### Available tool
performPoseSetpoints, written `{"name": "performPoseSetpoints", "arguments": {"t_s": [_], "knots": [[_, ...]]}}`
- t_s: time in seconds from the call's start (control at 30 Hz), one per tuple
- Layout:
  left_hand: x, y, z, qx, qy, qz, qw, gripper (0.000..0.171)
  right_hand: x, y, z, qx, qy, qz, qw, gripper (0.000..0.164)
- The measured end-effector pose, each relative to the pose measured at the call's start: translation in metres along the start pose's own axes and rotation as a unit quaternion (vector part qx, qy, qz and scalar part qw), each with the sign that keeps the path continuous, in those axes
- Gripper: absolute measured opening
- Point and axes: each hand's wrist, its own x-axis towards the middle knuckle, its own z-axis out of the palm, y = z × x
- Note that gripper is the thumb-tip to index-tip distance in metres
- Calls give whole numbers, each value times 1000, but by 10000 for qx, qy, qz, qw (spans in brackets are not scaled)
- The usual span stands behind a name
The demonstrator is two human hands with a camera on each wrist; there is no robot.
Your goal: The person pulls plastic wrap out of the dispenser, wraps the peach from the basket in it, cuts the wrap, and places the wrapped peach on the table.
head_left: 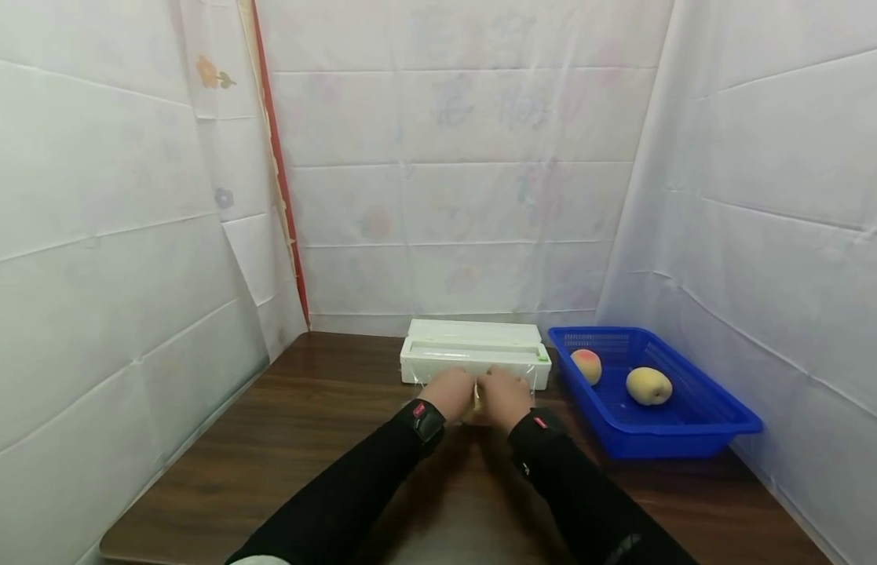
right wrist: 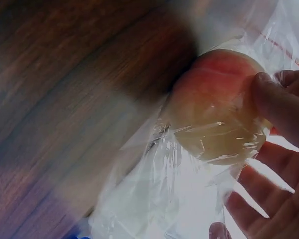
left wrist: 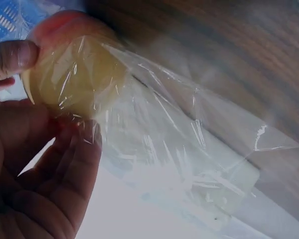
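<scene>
A red and yellow peach (right wrist: 217, 107) lies under clear cling film (left wrist: 189, 124), which stretches from the white dispenser box (head_left: 473, 362). My left hand (head_left: 450, 392) pinches the film at the peach's lower edge, its fingertips (left wrist: 89, 132) bunched there. Across from it, my right hand (head_left: 506, 396) grips the film-covered peach, thumb (right wrist: 274, 97) pressed on its side and fingers spread below. Both hands meet just in front of the box and nearly hide the peach in the head view.
To the right stands a blue plastic basket (head_left: 681, 441) holding a pinkish peach (head_left: 586, 366) and a yellow one (head_left: 648, 386). The box lid (head_left: 475, 330) is raised at the back. Brown wood tabletop (head_left: 290, 439) lies beneath, with white sheeting (head_left: 452, 196) around three sides.
</scene>
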Motion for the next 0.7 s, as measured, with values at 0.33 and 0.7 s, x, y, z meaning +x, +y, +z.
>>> {"name": "performPoseSetpoints", "arguments": {"t_s": [0.33, 0.7], "knots": [[4, 2, -2, -540, -343, -490, 9968, 18, 3, 8, 8, -218, 2, -153, 9996, 41], [12, -3, 1, -719, -493, -497, 9950, 34, 9, 8, 0, 37, -2, -459, 9989, 33]]}}
